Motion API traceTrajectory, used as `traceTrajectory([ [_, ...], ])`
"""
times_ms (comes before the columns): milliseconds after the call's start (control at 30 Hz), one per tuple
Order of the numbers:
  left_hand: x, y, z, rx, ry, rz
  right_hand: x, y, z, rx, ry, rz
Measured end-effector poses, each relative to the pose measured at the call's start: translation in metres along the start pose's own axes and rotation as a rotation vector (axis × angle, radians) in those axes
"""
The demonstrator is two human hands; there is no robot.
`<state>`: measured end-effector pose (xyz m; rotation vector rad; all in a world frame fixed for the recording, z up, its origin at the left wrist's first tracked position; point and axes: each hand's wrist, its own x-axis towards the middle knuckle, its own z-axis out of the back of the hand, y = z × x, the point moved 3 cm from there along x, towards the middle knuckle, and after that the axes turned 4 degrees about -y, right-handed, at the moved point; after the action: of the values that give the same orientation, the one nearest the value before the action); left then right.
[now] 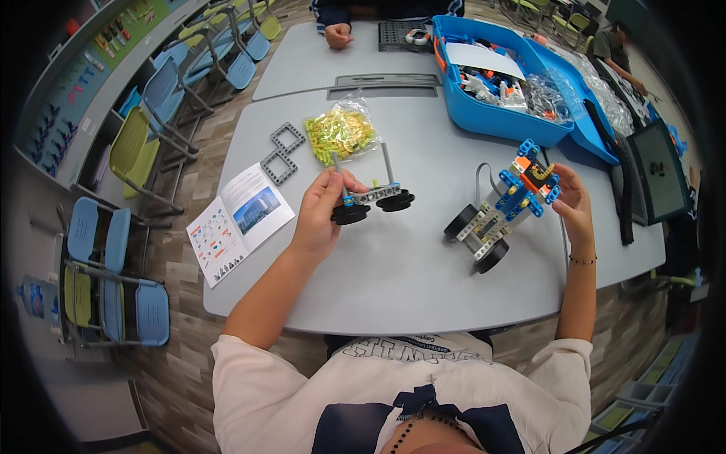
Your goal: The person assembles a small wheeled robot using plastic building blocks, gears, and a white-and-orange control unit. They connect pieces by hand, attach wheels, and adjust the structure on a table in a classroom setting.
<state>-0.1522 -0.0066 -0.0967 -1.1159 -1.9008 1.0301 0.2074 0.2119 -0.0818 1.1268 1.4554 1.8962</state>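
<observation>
Above the table's left half, my left hand (328, 198) is closed on a building-brick wheel assembly (376, 196): a grey beam with two black wheels and two long grey axles sticking up. On the right, a larger brick-built vehicle (499, 208) has blue, white and orange parts, two black-tyred wheels and a grey cable looping out. My right hand (572, 204) grips its blue upper end, fingers around the far right side. The vehicle's wheels are at the end nearer me.
An open instruction booklet (240, 219) lies left, beside two grey square frames (283, 153) and a clear bag of yellow-green pieces (340, 130). A blue bin (454, 94) full of parts stands back right, near a dark screen (659, 170). Another person's hand (339, 35) rests across the table.
</observation>
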Motion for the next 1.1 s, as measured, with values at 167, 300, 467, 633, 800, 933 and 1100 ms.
traceTrajectory([
  [167, -0.01, 0.001, -0.004, 0.069, 0.041, 0.038, -0.037, 0.027, -0.017, -0.175, -0.526, 0.213],
  [300, -0.017, 0.004, -0.008, 0.089, 0.087, 0.052, -0.086, 0.068, -0.101, -0.198, -0.228, 0.637],
  [467, -0.029, 0.008, -0.017, 0.108, 0.127, 0.061, -0.073, 0.08, -0.197, -0.598, 0.178, 0.62],
  [633, -0.046, 0.011, -0.03, 0.049, 0.105, 0.143, -0.045, 0.076, -0.232, -0.688, 0.316, 0.634],
  [800, -0.05, 0.008, -0.031, -0.019, 0.1, 0.394, -0.033, 0.061, -0.238, -0.539, 0.381, 0.547],
  [933, -0.046, 0.006, -0.029, -0.066, 0.12, 0.54, -0.032, 0.046, -0.228, -0.079, 0.444, -0.093],
  [1100, -0.047, 0.007, -0.03, -0.155, 0.096, 0.645, -0.034, 0.04, -0.227, 0.25, 0.442, -0.407],
])
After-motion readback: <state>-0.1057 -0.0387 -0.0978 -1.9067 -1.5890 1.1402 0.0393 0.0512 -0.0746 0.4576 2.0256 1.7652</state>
